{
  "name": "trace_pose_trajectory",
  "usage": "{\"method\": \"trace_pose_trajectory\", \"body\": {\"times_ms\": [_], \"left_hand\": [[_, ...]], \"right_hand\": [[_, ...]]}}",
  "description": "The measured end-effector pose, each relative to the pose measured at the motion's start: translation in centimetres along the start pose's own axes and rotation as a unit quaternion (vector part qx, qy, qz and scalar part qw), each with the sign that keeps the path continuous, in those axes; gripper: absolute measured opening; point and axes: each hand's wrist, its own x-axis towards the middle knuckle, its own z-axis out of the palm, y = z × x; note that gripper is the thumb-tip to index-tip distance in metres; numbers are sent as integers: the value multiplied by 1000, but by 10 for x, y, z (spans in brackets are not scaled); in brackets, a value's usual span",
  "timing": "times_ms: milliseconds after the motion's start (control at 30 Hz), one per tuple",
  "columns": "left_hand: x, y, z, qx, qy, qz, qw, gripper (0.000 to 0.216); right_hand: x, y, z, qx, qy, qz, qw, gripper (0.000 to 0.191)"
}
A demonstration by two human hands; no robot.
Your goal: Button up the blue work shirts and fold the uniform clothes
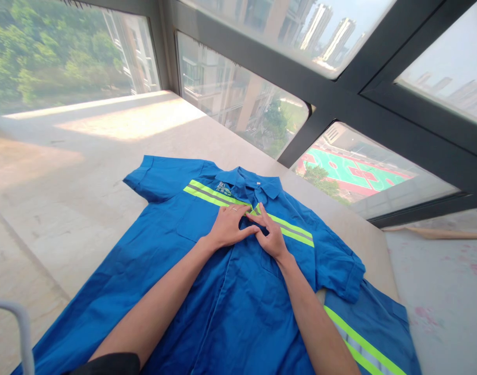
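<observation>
A blue short-sleeved work shirt [207, 271] with a yellow-green reflective chest band lies flat, front up, on a pale stone window ledge [66, 172]. Both my hands meet at the shirt's front placket just below the collar [257, 185]. My left hand [228, 226], with a ring on one finger, has its fingers pinched on the placket at the band. My right hand [271, 234] pinches the same spot from the other side, fingertips touching the left ones. I cannot make out a button between them.
A second blue garment with a reflective stripe [371, 338] lies under the shirt's right sleeve at the lower right. Dark-framed windows [340, 99] run along the ledge's far side. A grey metal rail [23, 328] curves at the lower left.
</observation>
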Motion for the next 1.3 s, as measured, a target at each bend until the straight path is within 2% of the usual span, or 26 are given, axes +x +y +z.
{"method": "trace_pose_trajectory", "body": {"times_ms": [267, 433, 667, 767, 900, 1167, 1300], "left_hand": [[-3, -2, 9, 115, -19, 36, 993, 56], [-8, 7, 20, 193, 10, 64, 979, 50], [-10, 12, 25, 202, 72, 74, 974, 46], [-9, 11, 25, 194, 59, 49, 978, 49], [-7, 11, 25, 175, 29, -2, 984, 56], [-8, 11, 30, 186, 57, -27, 981, 60], [-7, 10, 31, 187, 58, -40, 980, 62]], "right_hand": [[3, 8, 3, -39, 104, 33, 993, 59], [5, 21, 5, -102, 110, 45, 988, 62], [9, 29, 5, -134, 157, 59, 977, 54], [11, 31, 5, -144, 172, 61, 973, 53], [13, 35, 7, -156, 165, 64, 972, 58], [14, 39, 12, -234, 127, 20, 964, 60], [26, 34, 3, -308, 82, 10, 948, 67]]}}
